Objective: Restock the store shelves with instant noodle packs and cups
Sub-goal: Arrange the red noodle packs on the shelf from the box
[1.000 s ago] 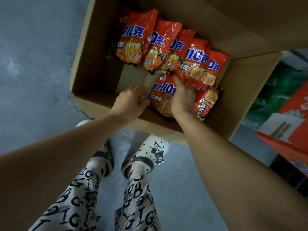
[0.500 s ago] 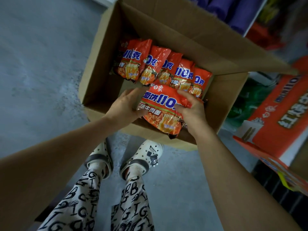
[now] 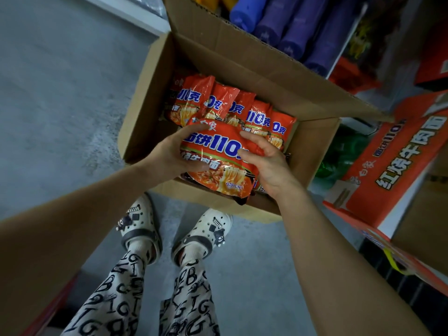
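While packs (image 3: 257, 117) line the box (image 3: 143, 132) | left hand (image 3: 171, 156) grips noodle stack (image 3: 218, 154) | right hand (image 3: 270, 167) grips its other side

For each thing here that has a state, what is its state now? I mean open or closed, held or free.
Cardboard box: open, flaps up.
Held noodle packs: gripped from both sides, over the box's near edge.
Left hand: curled round the packs' left side.
Right hand: curled round their right side.
Row of packs: standing in the box, free.
Orange carton: untouched; open or closed unclear.
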